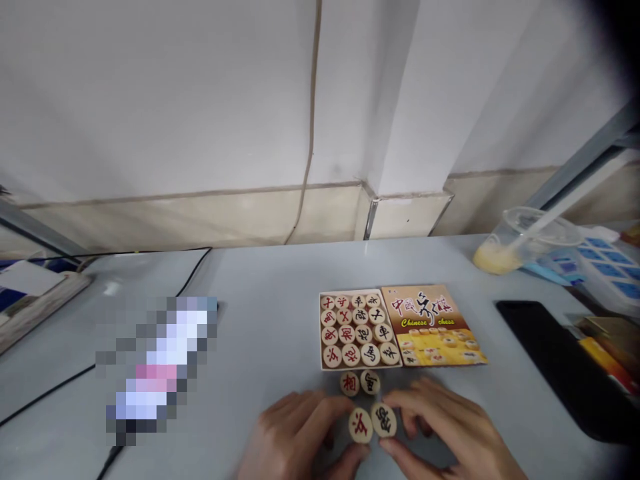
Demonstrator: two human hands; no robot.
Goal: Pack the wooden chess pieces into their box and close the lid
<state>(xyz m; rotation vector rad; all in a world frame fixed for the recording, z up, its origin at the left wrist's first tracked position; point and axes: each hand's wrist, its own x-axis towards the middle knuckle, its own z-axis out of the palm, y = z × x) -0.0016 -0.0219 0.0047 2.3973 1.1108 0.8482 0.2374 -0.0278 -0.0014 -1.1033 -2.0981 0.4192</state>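
Observation:
Between thumb and fingers, my left hand (305, 433) pinches a Chinese chess piece with a red character (361, 425). Beside it, my right hand (445, 430) pinches a piece with a black character (384, 420); the two discs are side by side, their edges about touching. Just beyond them, a red-lettered piece (349, 383) and a black-lettered piece (370, 382) lie on the table. Behind these stands the open box (361, 368), filled with rows of round pieces, red on its left and black on its right. Its printed lid (435, 327) lies against the box's right side.
On the left of the grey table (270, 320) lies a blurred-out lit device (163, 367) with a cable. At right are a black phone-like slab (560, 367), a clear plastic cup (525, 237) with a straw, and a blue-and-white tray (610, 263). A wall (200, 100) rises behind.

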